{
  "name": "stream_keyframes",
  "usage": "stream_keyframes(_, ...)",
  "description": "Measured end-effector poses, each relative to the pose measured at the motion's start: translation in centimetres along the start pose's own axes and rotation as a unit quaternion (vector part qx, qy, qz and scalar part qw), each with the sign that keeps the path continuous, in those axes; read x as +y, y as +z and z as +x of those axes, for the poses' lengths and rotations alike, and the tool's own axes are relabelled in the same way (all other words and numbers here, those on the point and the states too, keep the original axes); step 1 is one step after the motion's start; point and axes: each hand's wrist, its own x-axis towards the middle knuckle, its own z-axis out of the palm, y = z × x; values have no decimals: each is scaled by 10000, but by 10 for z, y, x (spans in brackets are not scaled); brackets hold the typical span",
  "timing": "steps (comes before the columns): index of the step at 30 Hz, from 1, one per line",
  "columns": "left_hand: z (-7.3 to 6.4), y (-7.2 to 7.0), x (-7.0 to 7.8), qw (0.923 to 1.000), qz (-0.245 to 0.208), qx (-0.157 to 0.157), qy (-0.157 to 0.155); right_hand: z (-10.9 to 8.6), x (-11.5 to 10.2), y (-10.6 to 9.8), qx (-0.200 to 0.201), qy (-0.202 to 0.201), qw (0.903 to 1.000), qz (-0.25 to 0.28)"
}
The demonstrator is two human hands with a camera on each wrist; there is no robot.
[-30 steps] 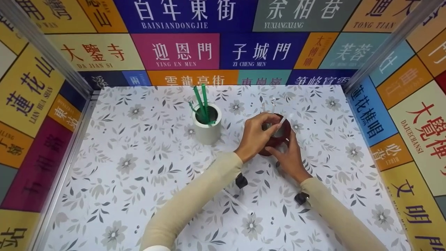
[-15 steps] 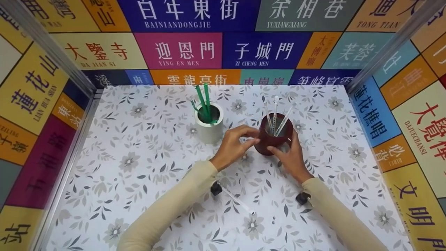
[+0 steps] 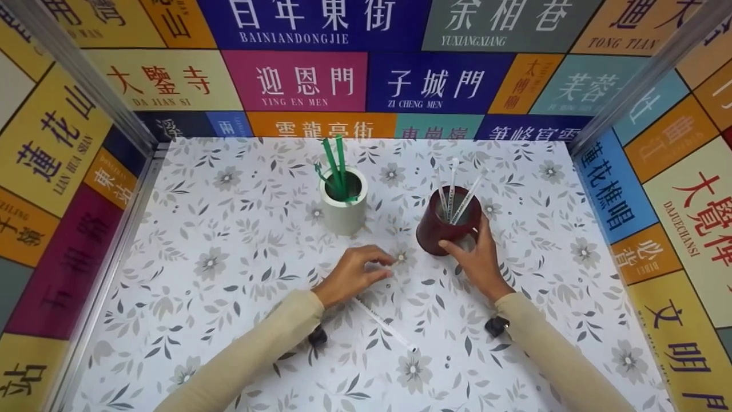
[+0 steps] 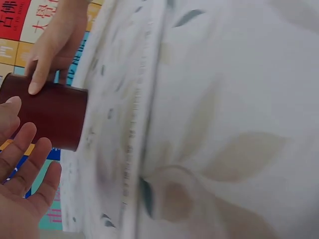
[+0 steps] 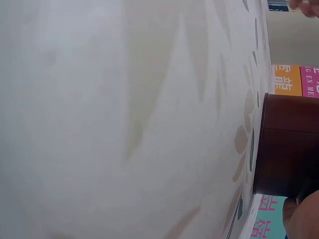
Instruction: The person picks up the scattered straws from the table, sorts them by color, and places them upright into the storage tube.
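Note:
My right hand [image 3: 479, 260] holds a dark red cylindrical cup [image 3: 437, 237] from its right side, thumb at the front. Several thin white sticks with small printed lettering [image 3: 452, 206] lean inside the cup. My left hand [image 3: 351, 273] hovers left of the cup with loosely bent fingers and holds nothing. Below it, one more white printed stick [image 3: 389, 329] lies slanted on the table; its upper end is near the hand. In the left wrist view, that stick [image 4: 137, 124] runs close to the camera, and the cup [image 4: 55, 117] shows beyond the left fingers.
A pale cylindrical pot [image 3: 343, 217] holding several green sticks [image 3: 337, 166] stands back left of the cup. A floral cloth [image 3: 246, 229] covers the table. Walls with coloured sign panels [image 3: 294, 82] enclose the back and sides.
My left hand has let go of a white stick in the cup, then drawn back left and down towards the stick on the table. The right hand stays on the cup.

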Motion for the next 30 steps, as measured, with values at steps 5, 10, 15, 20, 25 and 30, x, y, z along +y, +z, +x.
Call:
stream_keyframes(5,-25,-5,-3,9983,390,-437,56,4,8,0,-30,-1,10000,-15)
stream_keyframes(10,-43,-10,-7,9903,1086,-869,53,6,16,-1,-18,24,10000,-91)
stream_keyframes(15,-57,-15,-9,9793,1582,-1211,346,4,18,-3,49,46,9998,-175)
stream_keyframes(20,-67,-22,-14,9659,2075,-1366,730,2,18,-3,118,103,9997,-171)
stream_keyframes(25,-71,-29,-24,9552,2435,-1243,1135,2,11,-3,100,-1,9999,23)
stream_keyframes(30,-73,-32,-27,9411,2835,-1193,1401,4,19,-4,20,36,9999,168)
